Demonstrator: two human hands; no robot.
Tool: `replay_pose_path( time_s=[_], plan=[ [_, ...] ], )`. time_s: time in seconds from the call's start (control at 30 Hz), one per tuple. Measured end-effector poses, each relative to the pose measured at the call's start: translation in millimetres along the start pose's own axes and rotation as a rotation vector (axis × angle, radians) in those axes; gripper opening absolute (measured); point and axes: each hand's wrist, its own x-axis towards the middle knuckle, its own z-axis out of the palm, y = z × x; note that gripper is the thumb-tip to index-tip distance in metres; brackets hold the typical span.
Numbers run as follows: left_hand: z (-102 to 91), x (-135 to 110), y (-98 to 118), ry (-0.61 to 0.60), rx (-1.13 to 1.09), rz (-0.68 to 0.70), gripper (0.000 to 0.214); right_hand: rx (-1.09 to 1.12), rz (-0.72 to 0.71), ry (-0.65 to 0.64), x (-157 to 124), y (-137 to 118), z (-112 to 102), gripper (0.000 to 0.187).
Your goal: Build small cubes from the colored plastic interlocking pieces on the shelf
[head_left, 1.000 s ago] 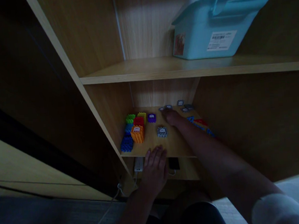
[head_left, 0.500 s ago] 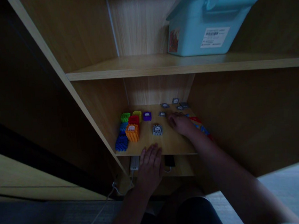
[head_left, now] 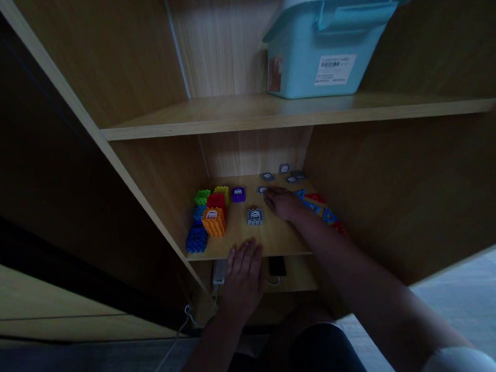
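My right hand [head_left: 280, 202] reaches onto the middle shelf [head_left: 274, 236], its fingertips at a small grey notched tile [head_left: 262, 190] with a pale label. Whether the fingers grip the tile or only touch it is hard to see. Flat against the shelf's front edge lies my left hand [head_left: 245, 270], fingers stretched and holding nothing. Between the two hands sits a stack of grey tiles [head_left: 255, 216]. More grey tiles [head_left: 291, 179] lie at the back right. On the left stand stacks in orange [head_left: 214, 222], red, yellow, green and blue, with a purple stack [head_left: 238, 195] beside them.
Blue triangular pieces [head_left: 311, 202] and red pieces [head_left: 315, 198] lie along the right wall. A light-blue lidded bin [head_left: 312, 47] stands on the upper shelf [head_left: 225, 118]. Below are a white power strip [head_left: 219, 272], a black device [head_left: 276, 266] and a white cable [head_left: 167, 355].
My right hand has moved left to the small grey tile, uncovering the blue pieces on the right. My left hand stays at the shelf edge. The view has shifted slightly.
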Motion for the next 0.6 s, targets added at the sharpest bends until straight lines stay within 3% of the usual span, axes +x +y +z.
replay_pose_path(
  time_s=[0.3,0.6],
  plan=[
    [0.3,-1,0,-0.006,0.005,-0.006,0.062,0.053,-0.024,0.007,-20,7,-4,0.022],
    [1.5,-1,-2,-0.012,0.005,0.008,0.067,0.271,0.033,0.127,-36,12,-5,0.014]
  ],
)
